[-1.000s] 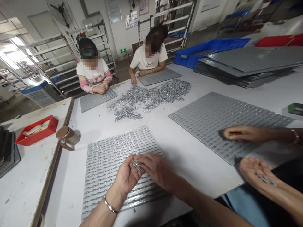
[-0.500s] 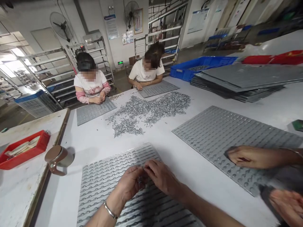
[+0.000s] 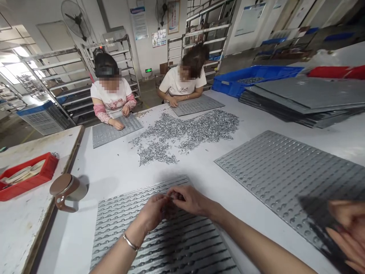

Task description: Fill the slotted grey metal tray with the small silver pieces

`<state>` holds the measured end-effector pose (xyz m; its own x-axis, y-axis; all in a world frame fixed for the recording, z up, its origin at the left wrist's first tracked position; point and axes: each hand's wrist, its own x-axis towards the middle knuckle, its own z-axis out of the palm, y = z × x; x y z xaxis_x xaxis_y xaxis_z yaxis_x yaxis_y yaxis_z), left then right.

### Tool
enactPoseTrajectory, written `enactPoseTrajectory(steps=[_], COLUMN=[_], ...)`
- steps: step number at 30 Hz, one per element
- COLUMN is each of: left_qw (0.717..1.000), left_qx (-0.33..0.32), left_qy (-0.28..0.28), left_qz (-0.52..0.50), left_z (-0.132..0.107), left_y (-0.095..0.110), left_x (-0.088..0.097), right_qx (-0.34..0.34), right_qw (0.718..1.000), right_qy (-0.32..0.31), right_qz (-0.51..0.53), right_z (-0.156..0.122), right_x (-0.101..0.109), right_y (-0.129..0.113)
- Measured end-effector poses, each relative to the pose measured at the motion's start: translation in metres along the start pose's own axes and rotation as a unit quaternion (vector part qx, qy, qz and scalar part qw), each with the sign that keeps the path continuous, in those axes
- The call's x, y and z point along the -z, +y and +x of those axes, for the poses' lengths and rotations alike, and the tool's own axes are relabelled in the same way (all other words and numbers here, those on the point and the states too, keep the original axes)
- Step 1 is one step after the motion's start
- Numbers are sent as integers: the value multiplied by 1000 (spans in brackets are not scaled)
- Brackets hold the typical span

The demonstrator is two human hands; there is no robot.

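Close together over the upper part of a grey ridged tray (image 3: 122,213), my left hand (image 3: 154,209) and my right hand (image 3: 188,199) meet at the fingertips. My left fingers are curled inward, with a silver bracelet at that wrist. The thumb and index finger of my right hand are pinched against the left fingertips. Whatever is between them is too small and shaded to make out. Small bumps sit in rows along the tray's ridges. Beyond it lies a spread pile of small silver slender pieces (image 3: 196,127).
Another ridged tray (image 3: 288,171) lies to the right, near a co-worker's hands (image 3: 348,228). Two co-workers sit across the table at their own trays. A lidded mug (image 3: 71,192) and red bin (image 3: 51,167) are left. Stacked sheets (image 3: 308,93) and a blue crate (image 3: 228,83) stand back right.
My hands stay together over the tray, the right one now more arched. The co-worker's hand at right has drawn back from its tray. The far-left co-worker's hands have moved apart.
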<state>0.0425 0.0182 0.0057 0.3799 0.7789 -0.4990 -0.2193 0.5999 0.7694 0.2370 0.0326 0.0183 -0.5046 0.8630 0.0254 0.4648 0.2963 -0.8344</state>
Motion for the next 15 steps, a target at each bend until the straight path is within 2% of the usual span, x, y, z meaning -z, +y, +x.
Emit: enactPoseTrajectory(steps=[2,5,8,11,15], left_qw=[998,993,987,985,985], left_qx=[11,-9,-30,-29,-21], left_qy=[41,89,129,139,133], left_qz=[-54,-79,-90,-99,-107], left_z=[-1,-4,-8,-9,-7], left_y=[6,17,25,28,25], left_x=[7,18,24,25,24], right_qx=[2,-32,-83,-115,-121], right_qw=[1000,996,991,988,987], right_qy=[28,80,85,70,109], right_qz=[-6,-5,59,75,-4], right_z=[7,15,19,23,35], right_x=[2,7,12,12,7], right_y=[7,20,32,38,41])
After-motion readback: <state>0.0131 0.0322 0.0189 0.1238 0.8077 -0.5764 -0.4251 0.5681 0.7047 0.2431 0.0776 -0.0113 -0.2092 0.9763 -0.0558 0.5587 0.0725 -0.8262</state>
